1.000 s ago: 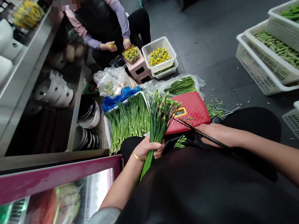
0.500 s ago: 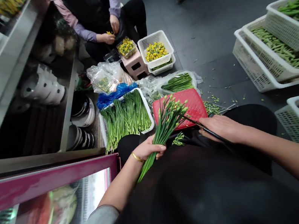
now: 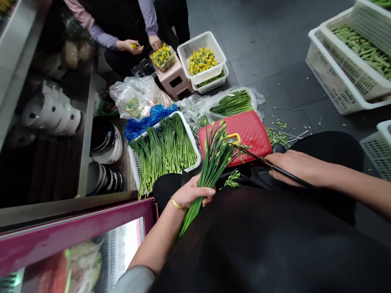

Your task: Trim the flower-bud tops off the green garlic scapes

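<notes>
A bunch of garlic chives (image 3: 214, 167) with budded tips is gripped in my left hand (image 3: 193, 193), its stem ends pointing down toward my lap. My right hand (image 3: 294, 166) is closed on a pair of dark scissors (image 3: 255, 155), whose blades reach the bunch's tips from the right. Below the tips sits a red stool (image 3: 249, 130) with a yellow-rimmed slot in its top. A few cut buds (image 3: 232, 179) lie on my black apron. Left of the stool, a white basket (image 3: 194, 141) holds many more chive stems.
Another person (image 3: 130, 22) sits opposite, hands by a tub of yellow flowers (image 3: 162, 57) on a pink stool (image 3: 173, 77). White baskets (image 3: 334, 78) of green vegetables stand at right. Scraps (image 3: 279, 133) litter the floor. A steel shelf (image 3: 84, 130) and a glass-topped case (image 3: 63, 228) flank my left.
The scissors have shifted slightly left and up along the bunch's tips, with my right hand a little farther right. Across from me, the other person's hand has lowered to the flower tub.
</notes>
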A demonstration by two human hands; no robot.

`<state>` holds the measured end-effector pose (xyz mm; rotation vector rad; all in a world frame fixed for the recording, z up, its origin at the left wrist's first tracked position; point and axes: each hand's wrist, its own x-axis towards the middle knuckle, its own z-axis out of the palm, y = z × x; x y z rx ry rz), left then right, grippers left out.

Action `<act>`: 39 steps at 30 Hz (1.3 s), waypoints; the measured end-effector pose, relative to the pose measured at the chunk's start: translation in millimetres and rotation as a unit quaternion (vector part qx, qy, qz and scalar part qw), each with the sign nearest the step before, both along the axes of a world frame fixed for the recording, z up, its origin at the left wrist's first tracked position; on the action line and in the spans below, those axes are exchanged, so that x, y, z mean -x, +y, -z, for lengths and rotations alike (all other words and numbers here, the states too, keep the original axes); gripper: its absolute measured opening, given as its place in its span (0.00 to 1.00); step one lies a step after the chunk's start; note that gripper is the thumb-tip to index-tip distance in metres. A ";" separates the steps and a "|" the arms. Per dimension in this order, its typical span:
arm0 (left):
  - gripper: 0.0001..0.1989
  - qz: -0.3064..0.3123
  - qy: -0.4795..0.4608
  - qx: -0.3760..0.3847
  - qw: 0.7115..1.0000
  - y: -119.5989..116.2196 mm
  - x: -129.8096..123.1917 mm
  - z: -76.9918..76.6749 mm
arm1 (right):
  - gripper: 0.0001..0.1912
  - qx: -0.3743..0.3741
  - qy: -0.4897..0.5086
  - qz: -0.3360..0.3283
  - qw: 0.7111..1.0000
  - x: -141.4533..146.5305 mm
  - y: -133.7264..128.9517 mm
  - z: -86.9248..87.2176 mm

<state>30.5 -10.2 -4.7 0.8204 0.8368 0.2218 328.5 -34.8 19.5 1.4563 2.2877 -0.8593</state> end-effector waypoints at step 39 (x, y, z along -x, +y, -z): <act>0.25 0.147 0.033 -0.029 0.988 1.2 -1.2 11.6 | 0.13 -0.037 0.044 0.022 0.998 22.8 4.3 -7.2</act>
